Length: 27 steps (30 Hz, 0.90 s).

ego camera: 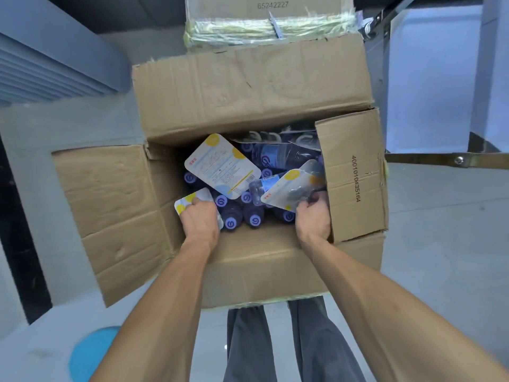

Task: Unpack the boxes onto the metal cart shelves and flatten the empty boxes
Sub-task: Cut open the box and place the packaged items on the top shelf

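The cardboard box (248,95) stands open on the pale floor (440,244) in front of the person's legs, all four flaps folded outward. Beyond it sits a second box (270,12) with a taped edge, and part of the metal cart frame (451,159) shows at right. Inside the open box lie dark blue bottles (253,219) with purple caps, and on top of them a loose blister card (221,166). The left hand (199,220) has its fingers curled round a blister pack (190,202) at the box's left side. The right hand (312,219) pinches another carded pack (293,188) by its lower corner.
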Motion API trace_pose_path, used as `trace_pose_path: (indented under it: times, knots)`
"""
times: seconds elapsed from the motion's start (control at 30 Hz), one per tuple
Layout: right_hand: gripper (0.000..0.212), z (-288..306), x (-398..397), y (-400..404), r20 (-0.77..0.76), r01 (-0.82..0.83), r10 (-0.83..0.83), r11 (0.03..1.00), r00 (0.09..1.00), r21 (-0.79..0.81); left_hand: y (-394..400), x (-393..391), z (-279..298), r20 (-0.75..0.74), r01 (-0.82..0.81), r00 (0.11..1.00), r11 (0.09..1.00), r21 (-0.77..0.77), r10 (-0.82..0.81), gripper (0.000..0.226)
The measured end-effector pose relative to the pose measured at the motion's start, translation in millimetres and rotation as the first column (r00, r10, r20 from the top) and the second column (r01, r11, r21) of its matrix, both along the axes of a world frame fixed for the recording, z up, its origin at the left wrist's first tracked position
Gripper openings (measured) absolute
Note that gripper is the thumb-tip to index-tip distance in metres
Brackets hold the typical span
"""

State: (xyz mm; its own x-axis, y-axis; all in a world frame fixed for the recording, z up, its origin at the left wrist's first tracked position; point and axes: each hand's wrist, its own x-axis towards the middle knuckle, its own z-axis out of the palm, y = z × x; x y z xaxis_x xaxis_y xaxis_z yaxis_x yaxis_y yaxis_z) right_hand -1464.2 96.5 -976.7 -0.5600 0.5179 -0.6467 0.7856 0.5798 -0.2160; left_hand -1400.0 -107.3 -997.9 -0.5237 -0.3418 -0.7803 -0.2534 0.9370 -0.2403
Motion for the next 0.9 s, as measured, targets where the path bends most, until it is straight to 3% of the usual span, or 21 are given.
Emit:
trace_pose_path:
  times: [0.03, 0.13, 0.2, 0.27, 0.33, 0.5, 0.63, 0.73, 0.8, 0.9]
  knots:
    - [0.026, 7.3, 0.8, -0.2, -0.051, -0.077, 0.078, 0.997, 0.996, 0.023, -2.4, 2.3, 5.1, 0.0, 0.001, 1.0, 1.0, -0.003, -0.001, 0.025]
    - [0.031, 40.6, -13.4, 6.4, -0.336, -0.081, 0.085, 0.996, 0.938, 0.023, -6.7, 8.0, 19.5, -0.023, -0.004, 1.0, 1.0, -0.012, 0.004, 0.022]
    - [0.043, 56.2, -28.9, 28.4, -0.485, -0.155, 0.227, 0.971, 0.844, 0.184, -5.8, 8.7, 27.6, -0.049, 0.005, 0.999, 1.0, -0.016, -0.005, 0.022]
    - [0.059, 67.4, -40.7, 57.9, -0.39, -0.243, 0.407, 0.882, 0.826, 0.404, -2.6, 8.2, 35.0, -0.067, 0.006, 0.998, 1.0, -0.025, -0.008, 0.02]
    - [0.072, 71.7, -40.6, 78.2, -0.232, -0.313, 0.47, 0.81, 0.852, 0.496, 1.7, 6.9, 38.6, -0.086, -0.023, 0.996, 0.999, -0.022, 0.021, 0.018]
    - [0.069, 52.9, -23.4, 54.6, -0.101, -0.4, 0.468, 0.833, 0.878, 0.382, 12.5, 6.6, 33.5, -0.132, -0.103, 0.986, 0.995, 0.01, 0.103, 0.018]
    - [0.045, 31.8, -4.3, 19.7, -0.119, -0.532, 0.572, 0.808, 0.812, 0.255, 19.5, 9.2, 27.9, -0.167, -0.164, 0.971, 0.985, 0.048, 0.169, 0.019]
    - [0.03, 12.4, -0.9, 11.6, 0.098, -0.36, 0.355, 0.932, 0.93, 0.038, 23.3, 11.7, 25.7, -0.207, -0.209, 0.954, 0.976, 0.057, 0.216, 0.018]
    - [0.034, 2.7, -4.2, 13.7, 0.218, -0.048, 0.069, 0.994, 0.973, -0.101, 23.8, 12.6, 23.3, -0.243, -0.291, 0.924, 0.956, 0.047, 0.294, 0.019]
    - [0.041, -4.5, -14.5, 13.1, 0.272, 0.412, -0.345, 0.876, 0.898, -0.25, 24.1, 10.9, 17.1, -0.277, -0.431, 0.861, 0.901, 0.045, 0.426, 0.021]
